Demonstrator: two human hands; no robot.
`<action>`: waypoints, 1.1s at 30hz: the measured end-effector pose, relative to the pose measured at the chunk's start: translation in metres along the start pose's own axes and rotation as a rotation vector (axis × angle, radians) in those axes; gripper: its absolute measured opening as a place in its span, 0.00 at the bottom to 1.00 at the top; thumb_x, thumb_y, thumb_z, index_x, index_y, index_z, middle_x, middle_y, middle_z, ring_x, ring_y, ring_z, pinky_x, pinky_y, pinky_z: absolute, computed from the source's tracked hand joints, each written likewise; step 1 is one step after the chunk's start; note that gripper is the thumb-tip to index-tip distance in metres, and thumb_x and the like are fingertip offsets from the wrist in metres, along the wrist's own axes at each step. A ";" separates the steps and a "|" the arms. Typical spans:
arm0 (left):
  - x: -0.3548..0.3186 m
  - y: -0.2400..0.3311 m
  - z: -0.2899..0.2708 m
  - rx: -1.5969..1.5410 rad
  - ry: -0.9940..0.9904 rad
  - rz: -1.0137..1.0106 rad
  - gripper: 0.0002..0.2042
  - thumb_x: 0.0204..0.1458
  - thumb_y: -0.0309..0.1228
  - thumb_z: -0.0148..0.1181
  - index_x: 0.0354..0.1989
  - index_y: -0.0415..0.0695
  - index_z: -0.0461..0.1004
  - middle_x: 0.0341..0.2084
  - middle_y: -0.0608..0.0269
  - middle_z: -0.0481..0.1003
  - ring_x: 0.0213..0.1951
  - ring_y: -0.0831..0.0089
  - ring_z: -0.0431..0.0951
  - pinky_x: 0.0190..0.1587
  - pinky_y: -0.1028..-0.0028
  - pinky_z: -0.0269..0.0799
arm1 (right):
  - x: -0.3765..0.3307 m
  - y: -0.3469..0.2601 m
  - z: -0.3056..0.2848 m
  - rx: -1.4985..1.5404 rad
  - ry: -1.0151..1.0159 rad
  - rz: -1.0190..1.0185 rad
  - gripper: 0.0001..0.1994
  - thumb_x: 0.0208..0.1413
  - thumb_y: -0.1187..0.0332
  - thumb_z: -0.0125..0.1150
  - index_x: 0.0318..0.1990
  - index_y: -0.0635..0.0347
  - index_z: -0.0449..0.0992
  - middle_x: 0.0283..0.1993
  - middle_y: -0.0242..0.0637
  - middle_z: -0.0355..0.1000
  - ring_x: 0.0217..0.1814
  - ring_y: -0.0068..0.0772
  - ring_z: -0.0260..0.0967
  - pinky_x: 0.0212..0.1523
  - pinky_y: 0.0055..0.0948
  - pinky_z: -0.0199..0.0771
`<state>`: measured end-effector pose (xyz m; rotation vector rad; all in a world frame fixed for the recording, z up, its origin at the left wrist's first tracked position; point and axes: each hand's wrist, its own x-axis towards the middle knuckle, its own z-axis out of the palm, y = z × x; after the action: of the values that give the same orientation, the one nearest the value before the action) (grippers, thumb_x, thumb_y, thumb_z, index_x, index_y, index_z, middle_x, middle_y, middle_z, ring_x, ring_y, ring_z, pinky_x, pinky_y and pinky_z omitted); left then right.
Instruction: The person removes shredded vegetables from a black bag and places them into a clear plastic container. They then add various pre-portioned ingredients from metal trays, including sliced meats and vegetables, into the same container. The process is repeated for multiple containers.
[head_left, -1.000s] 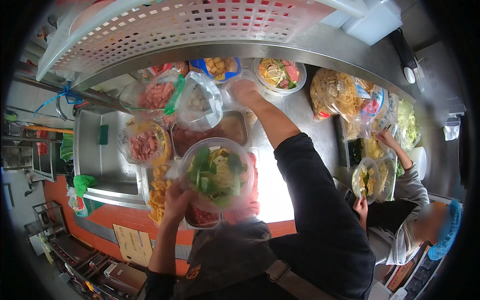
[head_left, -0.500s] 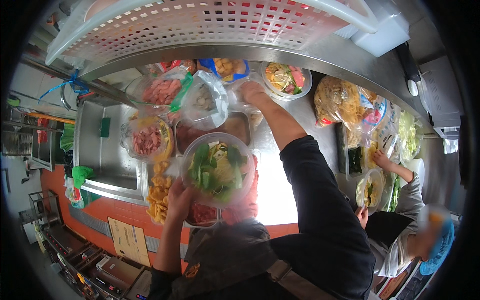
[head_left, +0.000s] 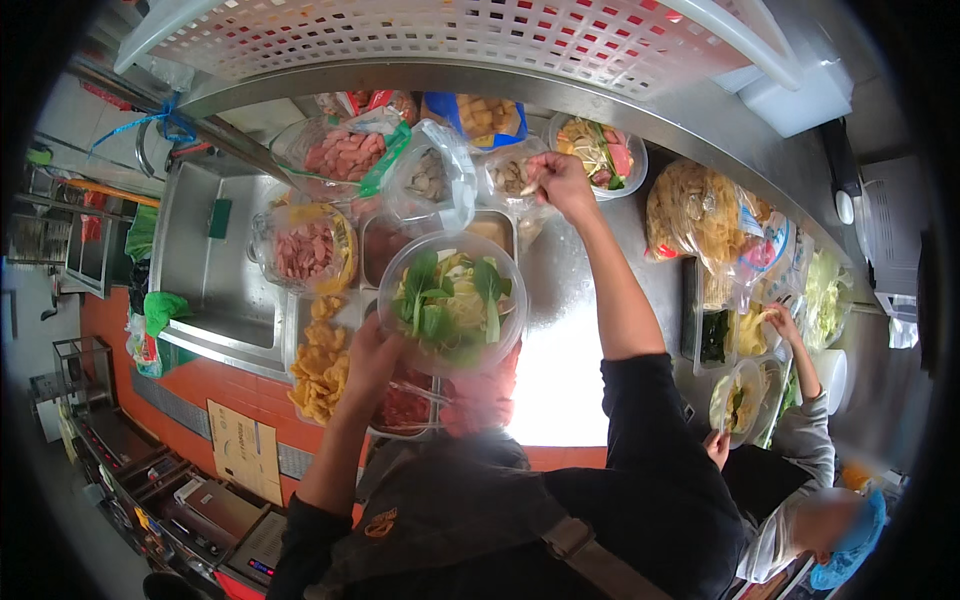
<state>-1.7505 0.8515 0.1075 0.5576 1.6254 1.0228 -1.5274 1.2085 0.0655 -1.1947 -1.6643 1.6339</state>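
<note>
Your left grip (head_left: 375, 357) is closed on the rim of a clear bowl (head_left: 516, 325), at the bowl's eight o'clock. Seen from that grip, the bowl lies toward two o'clock, raised over the trays on the table (head_left: 560, 370). Leafy greens (head_left: 421, 290) and pale shreds (head_left: 462, 302) fill it, the greens mostly at its nine and three o'clock.

Your right grip (head_left: 563, 184) is well apart from that bowl, beyond its rim between one and two o'clock. Its fingers bend toward the thumb at the edge of a bag of pale pieces (head_left: 505, 178); you cannot tell from here whether they are closed on a piece. A second bowl (head_left: 636, 185), filled too, sits just beside this grip at two o'clock.

Around the bowl you hold, a white bag (head_left: 459, 165) stands at twelve, a bag of pink pieces (head_left: 305, 252) at ten, fried food (head_left: 320, 372) at eight and red meat (head_left: 406, 402) at seven. Toward four, well apart, a co-worker's hand (head_left: 718, 449) holds another bowl (head_left: 727, 425).
</note>
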 end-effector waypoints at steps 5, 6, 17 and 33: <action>0.014 -0.004 0.007 -0.105 -0.022 0.027 0.20 0.54 0.25 0.55 0.57 0.36 0.73 0.38 0.61 0.80 0.35 0.75 0.81 0.40 0.75 0.78 | -0.071 -0.057 0.032 0.119 -0.539 0.154 0.08 0.62 0.72 0.64 0.45 0.65 0.82 0.32 0.33 0.79 0.20 0.20 0.69 0.23 0.22 0.69; 0.018 -0.007 0.008 -0.118 -0.036 0.004 0.21 0.54 0.24 0.55 0.58 0.36 0.73 0.39 0.61 0.81 0.37 0.74 0.81 0.41 0.75 0.79 | -0.069 -0.064 0.039 0.015 -0.424 0.143 0.08 0.62 0.71 0.65 0.44 0.65 0.83 0.32 0.33 0.79 0.21 0.19 0.69 0.23 0.22 0.69; 0.012 -0.018 0.000 -0.108 0.054 0.086 0.23 0.55 0.24 0.55 0.61 0.34 0.71 0.45 0.58 0.80 0.42 0.73 0.82 0.46 0.74 0.79 | 0.123 -0.075 0.085 -1.082 0.519 -0.806 0.19 0.61 0.54 0.60 0.52 0.56 0.82 0.50 0.51 0.80 0.54 0.54 0.76 0.56 0.45 0.74; -0.003 -0.004 -0.020 -0.240 0.133 0.099 0.26 0.53 0.20 0.52 0.64 0.36 0.70 0.40 0.57 0.81 0.35 0.73 0.82 0.38 0.76 0.78 | 0.111 -0.081 0.059 -1.020 0.234 -0.465 0.21 0.58 0.56 0.67 0.53 0.60 0.80 0.45 0.46 0.81 0.46 0.45 0.79 0.50 0.41 0.77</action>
<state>-1.7677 0.8408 0.1065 0.4191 1.5733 1.3315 -1.6493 1.2824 0.1115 -1.1890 -2.4402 0.2926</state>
